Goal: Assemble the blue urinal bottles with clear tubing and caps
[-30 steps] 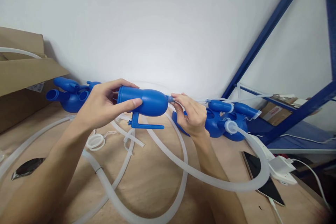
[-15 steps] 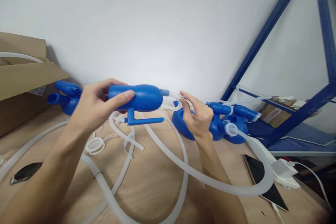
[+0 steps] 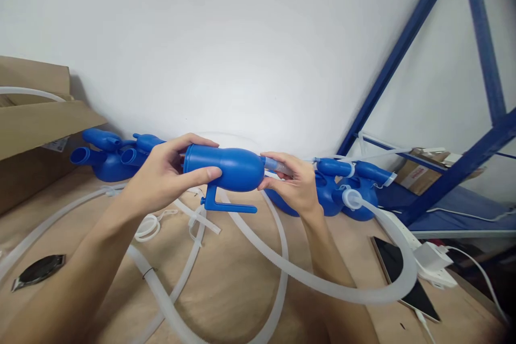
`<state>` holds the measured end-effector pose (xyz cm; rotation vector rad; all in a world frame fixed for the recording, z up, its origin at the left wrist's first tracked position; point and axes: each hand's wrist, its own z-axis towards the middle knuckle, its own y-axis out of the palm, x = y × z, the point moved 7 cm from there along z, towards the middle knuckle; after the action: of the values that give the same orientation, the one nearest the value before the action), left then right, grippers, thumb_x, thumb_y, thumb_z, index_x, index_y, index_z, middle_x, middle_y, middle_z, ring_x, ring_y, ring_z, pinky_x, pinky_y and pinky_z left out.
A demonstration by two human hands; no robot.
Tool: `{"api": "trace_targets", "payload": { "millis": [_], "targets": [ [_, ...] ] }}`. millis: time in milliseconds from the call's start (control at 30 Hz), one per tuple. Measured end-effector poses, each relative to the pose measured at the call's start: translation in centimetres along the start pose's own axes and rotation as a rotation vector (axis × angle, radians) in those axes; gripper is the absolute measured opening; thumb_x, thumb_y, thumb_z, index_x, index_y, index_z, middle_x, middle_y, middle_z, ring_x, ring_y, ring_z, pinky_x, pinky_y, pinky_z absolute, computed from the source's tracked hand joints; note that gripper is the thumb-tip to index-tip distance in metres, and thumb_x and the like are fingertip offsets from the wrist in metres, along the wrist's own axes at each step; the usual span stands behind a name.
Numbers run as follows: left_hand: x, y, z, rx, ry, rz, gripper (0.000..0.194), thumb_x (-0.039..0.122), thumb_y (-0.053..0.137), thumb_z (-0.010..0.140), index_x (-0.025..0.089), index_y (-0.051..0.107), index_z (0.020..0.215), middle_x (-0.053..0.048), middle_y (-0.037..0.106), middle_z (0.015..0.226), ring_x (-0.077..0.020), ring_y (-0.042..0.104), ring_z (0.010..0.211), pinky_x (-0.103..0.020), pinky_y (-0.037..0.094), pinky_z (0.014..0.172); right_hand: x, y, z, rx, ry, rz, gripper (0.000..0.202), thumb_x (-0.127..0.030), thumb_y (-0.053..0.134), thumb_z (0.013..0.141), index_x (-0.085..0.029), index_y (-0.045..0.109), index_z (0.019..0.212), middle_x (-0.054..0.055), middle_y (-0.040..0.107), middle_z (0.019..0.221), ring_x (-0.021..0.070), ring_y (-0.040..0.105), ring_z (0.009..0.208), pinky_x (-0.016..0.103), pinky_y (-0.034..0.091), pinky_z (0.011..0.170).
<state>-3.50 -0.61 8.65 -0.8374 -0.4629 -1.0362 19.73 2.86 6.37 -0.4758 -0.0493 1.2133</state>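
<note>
Our left hand (image 3: 161, 172) clasps a blue, rounded plastic vessel (image 3: 237, 167); at the vessel's narrow end, our right hand (image 3: 297, 178) closes around a translucent tube (image 3: 278, 165).

Plain pale wall (image 3: 242, 48), brightest toward the middle, behind a brown tabletop (image 3: 234, 263), blue-framed shelving (image 3: 397, 54) at right
</note>
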Motion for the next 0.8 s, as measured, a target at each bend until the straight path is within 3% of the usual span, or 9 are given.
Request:
{"api": "trace_targets", "payload": {
  "millis": [100, 200, 333, 500, 600, 667, 767, 800],
  "targets": [
    [-0.2, 0.4, 0.1, 0.009, 0.011, -0.072, 0.035, 0.044, 0.087, 0.07, 0.023, 0.076, 0.096, -0.001, 0.072, 0.083, -0.016, 0.063, 0.065, -0.023, 0.053, 0.052, -0.3, -1.0, 0.0, 0.145, 0.027, -0.095, 0.033, -0.048, 0.086, 0.077, -0.018, 0.072, 0.075, -0.006, 0.052, 0.055, 0.0078, 0.034, 0.048, 0.025, 0.032, 0.046],
    [-0.3, 0.5, -0.1, 0.038, 0.023, -0.117, 0.034, 0.04, 0.087, 0.072, 0.022, 0.075, 0.099, -0.001, 0.072, 0.084, -0.0152, 0.063, 0.069, -0.022, 0.054, 0.056, -0.6, -1.6, 0.1, 0.222, 0.065, -0.146, 0.049, -0.05, 0.089, 0.071, -0.019, 0.054, 0.053, -0.009, 0.032, 0.048, 0.0069, 0.027, 0.048, 0.024, 0.024, 0.045],
    [-0.3, 0.1, -0.4, 0.074, 0.046, -0.131, 0.033, 0.037, 0.087, 0.074, 0.022, 0.076, 0.102, -0.002, 0.072, 0.09, -0.0162, 0.064, 0.075, -0.023, 0.056, 0.059, -0.5, -2.1, 0.3, 0.243, 0.133, -0.179, 0.066, -0.057, 0.088, 0.068, -0.02, 0.037, 0.047, -0.009, 0.027, 0.048, 0.0065, 0.023, 0.049, 0.024, 0.023, 0.045],
    [-0.2, 0.3, -0.5, 0.109, 0.071, -0.104, 0.039, 0.044, 0.092, 0.066, 0.029, 0.076, 0.098, -0.002, 0.074, 0.091, -0.0213, 0.067, 0.076, -0.03, 0.059, 0.056, -0.8, -1.8, 0.4, 0.23, 0.17, -0.276, 0.073, -0.06, 0.09, 0.059, -0.022, 0.028, 0.048, -0.009, 0.022, 0.049, 0.0067, 0.018, 0.051, 0.025, 0.021, 0.046],
    [0.3, 0.5, -0.7, 0.136, 0.122, -0.042, 0.043, 0.05, 0.092, 0.065, 0.031, 0.074, 0.099, -0.003, 0.076, 0.099, -0.0264, 0.072, 0.089, -0.037, 0.063, 0.066, -0.2, -2.4, 0.4, 0.226, 0.171, -0.327, 0.076, -0.061, 0.09, 0.059, -0.023, 0.025, 0.05, -0.009, 0.022, 0.051, 0.0071, 0.019, 0.052, 0.026, 0.022, 0.046],
    [0.8, -0.6, -1.1, 0.243, 0.186, 0.005, 0.048, 0.052, 0.092, 0.064, 0.03, 0.072, 0.101, -0.003, 0.076, 0.105, -0.0289, 0.071, 0.101, -0.043, 0.064, 0.079, 1.6, -4.9, -0.1, 0.323, 0.212, -0.383, 0.073, -0.06, 0.087, 0.068, -0.024, 0.026, 0.052, -0.007, 0.025, 0.051, 0.0084, 0.022, 0.052, 0.028, 0.023, 0.047],
    [0.9, -3.3, -1.5, 0.435, 0.225, 0.061, 0.052, 0.048, 0.094, 0.064, 0.026, 0.07, 0.105, -0.001, 0.074, 0.113, -0.028, 0.068, 0.108, -0.046, 0.06, 0.093, 5.8, -11.6, -2.7, 0.66, 0.336, -0.43, 0.07, -0.061, 0.08, 0.079, -0.029, 0.024, 0.053, -0.006, 0.024, 0.05, 0.0105, 0.021, 0.049, 0.031, 0.021, 0.043],
    [0.7, -3.8, -1.3, 0.435, 0.208, 0.073, 0.052, 0.046, 0.094, 0.064, 0.025, 0.07, 0.105, -0.001, 0.074, 0.112, -0.0264, 0.068, 0.106, -0.043, 0.059, 0.092, 7.8, -12.6, -3.0, 0.56, 0.378, -0.389, 0.067, -0.062, 0.074, 0.085, -0.03, 0.024, 0.056, -0.006, 0.023, 0.052, 0.0111, 0.02, 0.05, 0.032, 0.02, 0.043]
  ]
}}
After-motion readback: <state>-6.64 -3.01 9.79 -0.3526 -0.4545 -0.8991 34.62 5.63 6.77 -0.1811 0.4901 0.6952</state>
